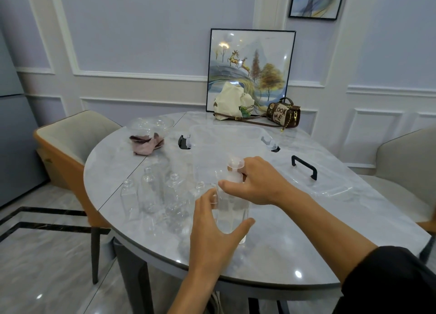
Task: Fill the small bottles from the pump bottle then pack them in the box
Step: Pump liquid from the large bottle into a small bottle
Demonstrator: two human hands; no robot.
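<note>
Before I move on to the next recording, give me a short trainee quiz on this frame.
1. Multiple choice: the right hand holds the top of which thing? A) the pump bottle B) a handbag C) a pink cloth
2. True or false: the small bottles stand inside the box.
3. Fill in: the box's lid, with the black handle, lies on the table to the box's ___.
Key: 1 A; 2 false, they stand on the table left of the pump bottle; 3 right.
</note>
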